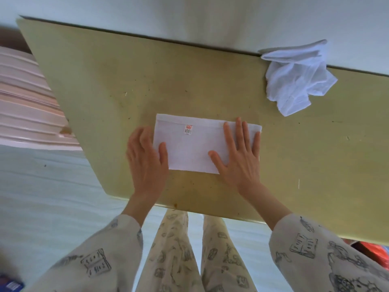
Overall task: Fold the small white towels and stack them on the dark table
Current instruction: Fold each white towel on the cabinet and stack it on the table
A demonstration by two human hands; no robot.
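Folded white towel (195,148) lies flat at centre of olive-tan surface (105,81), small red-and-white label (188,129) facing up near far edge. Left hand (145,157) at towel's left end, thumb on cloth, fingers partly curled, blurred. Right hand (237,152) open, fingers spread, palm pressing towel's right end. Crumpled white towel (296,79) sits well apart at surface's far right, by wall. Patterned sleeves visible.

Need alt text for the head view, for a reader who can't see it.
Two bare hands, left hand and right hand, lie flat on a folded white towel on an olive table. A crumpled white towel lies at the table's far right edge, by the wall.
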